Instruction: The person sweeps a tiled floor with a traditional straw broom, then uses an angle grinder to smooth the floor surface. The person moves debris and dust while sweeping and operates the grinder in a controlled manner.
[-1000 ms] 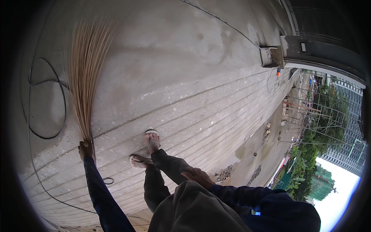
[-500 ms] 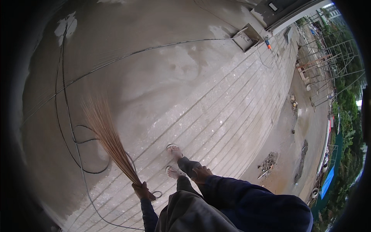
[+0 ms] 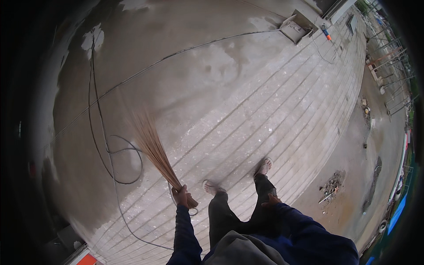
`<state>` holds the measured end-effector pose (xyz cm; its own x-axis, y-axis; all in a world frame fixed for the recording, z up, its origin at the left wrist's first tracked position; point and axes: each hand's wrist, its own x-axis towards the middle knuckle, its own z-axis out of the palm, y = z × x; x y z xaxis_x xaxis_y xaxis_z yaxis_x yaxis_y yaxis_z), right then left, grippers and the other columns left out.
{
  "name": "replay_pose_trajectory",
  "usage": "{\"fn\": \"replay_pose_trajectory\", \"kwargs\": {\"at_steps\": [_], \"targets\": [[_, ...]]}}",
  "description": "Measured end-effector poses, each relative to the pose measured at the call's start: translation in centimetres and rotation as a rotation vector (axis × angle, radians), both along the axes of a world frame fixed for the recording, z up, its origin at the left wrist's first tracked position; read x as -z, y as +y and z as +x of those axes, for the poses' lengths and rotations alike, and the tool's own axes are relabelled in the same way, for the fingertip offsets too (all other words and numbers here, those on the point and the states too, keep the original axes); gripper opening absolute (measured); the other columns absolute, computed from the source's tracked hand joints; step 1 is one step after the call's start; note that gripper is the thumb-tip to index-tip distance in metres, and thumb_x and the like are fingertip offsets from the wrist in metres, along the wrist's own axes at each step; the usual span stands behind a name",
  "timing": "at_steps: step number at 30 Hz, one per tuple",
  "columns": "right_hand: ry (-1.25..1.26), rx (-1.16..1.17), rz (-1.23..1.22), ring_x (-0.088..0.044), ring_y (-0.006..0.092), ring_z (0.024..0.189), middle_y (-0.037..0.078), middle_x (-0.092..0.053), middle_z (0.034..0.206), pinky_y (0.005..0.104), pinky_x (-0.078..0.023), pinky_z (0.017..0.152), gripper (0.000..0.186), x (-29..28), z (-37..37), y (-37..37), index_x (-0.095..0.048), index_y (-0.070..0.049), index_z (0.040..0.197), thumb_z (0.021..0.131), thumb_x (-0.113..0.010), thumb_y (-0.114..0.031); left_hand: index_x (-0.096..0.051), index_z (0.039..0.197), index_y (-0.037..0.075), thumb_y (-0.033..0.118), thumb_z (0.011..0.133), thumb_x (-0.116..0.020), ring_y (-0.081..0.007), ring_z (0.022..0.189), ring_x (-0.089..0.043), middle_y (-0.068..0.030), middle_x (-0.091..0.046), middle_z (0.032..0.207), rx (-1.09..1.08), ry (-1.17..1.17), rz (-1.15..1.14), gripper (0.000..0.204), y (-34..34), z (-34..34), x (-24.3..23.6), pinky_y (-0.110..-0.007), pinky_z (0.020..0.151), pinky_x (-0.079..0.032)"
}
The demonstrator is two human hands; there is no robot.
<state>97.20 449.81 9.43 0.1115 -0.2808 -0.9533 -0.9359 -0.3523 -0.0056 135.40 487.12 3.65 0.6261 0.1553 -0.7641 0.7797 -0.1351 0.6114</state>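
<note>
My left hand (image 3: 181, 197) is wrapped round the bound end of a stick broom (image 3: 160, 155) of thin brown twigs. The broom slants away up and to the left, and its blurred tips fan out over the smooth grey concrete. Against my right leg, around the knee, lies my right hand (image 3: 271, 202), fingers loosely stretched and nothing visible in them. Part of that hand is hidden by the dark blue sleeve. My sandalled feet stand apart on the grooved concrete strip (image 3: 260, 126).
Dark cables (image 3: 109, 152) loop over the concrete left of the broom; one long cable reaches an open box (image 3: 296, 30) at the far right. Near it lies an orange-tipped tool (image 3: 327, 34). Beyond the strip's right edge, lower ground holds a rubble pile (image 3: 332, 187).
My feet have stepped wider apart, the right one moving to the right. The broom has swung right in my left hand, and my right hand remains on the leg.
</note>
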Motion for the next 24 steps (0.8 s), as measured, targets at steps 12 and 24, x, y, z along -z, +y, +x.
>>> {"fn": "replay_pose_trajectory", "kwargs": {"at_steps": [12,24], "targets": [[0.048,-0.055,-0.054,-0.04,0.0539,0.15,0.034,-0.024,0.171,0.0626,-0.044,0.117,0.101,4.6,-1.4,-12.5,-0.038,-0.025,0.168,0.082,-0.083,-0.05,-0.034,0.148,-0.004,0.016,0.083,-0.07,-0.0503,0.126,-0.068,-0.0409,-0.064,0.135,0.96,0.036,0.542,0.077,-39.9,0.6,21.8,-0.049,0.113,-0.054],[-0.246,0.275,0.185,-0.051,0.0509,0.144,0.033,-0.039,0.165,0.0572,-0.049,0.115,0.106,5.2,-10.5,-26.8,-0.041,-0.016,0.165,0.078,-0.089,-0.051,-0.036,0.159,0.012,0.03,0.088,-0.078,-0.0434,0.095,-0.078,-0.0253,-0.076,0.111,1.216,-0.31,0.434,0.084,-52.0,-4.5,1.6,-0.055,0.085,-0.062]]}}
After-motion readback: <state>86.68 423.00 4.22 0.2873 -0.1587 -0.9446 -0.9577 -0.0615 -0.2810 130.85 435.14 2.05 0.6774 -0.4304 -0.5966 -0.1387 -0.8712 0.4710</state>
